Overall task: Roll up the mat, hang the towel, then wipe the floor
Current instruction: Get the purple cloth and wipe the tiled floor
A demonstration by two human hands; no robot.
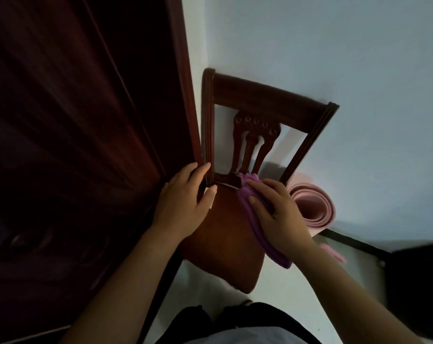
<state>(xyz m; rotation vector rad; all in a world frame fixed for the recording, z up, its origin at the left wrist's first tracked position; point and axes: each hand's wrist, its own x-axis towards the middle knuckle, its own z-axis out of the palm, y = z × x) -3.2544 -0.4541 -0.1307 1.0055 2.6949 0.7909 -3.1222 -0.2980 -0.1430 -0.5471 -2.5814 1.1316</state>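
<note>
The towel (257, 227) lies folded along the right side of the chair seat (225, 234), its long axis running from backrest base to seat front. The right hand (282, 214) holds its middle, fingers (272, 186) curled over the far edge, thumb on top. The top rail (267, 98), the likely hanging point, lies beyond these fingers. The left hand (183, 204) grips the left back post (208, 125). The rolled mat (312, 207) stands just right of the chair.
</note>
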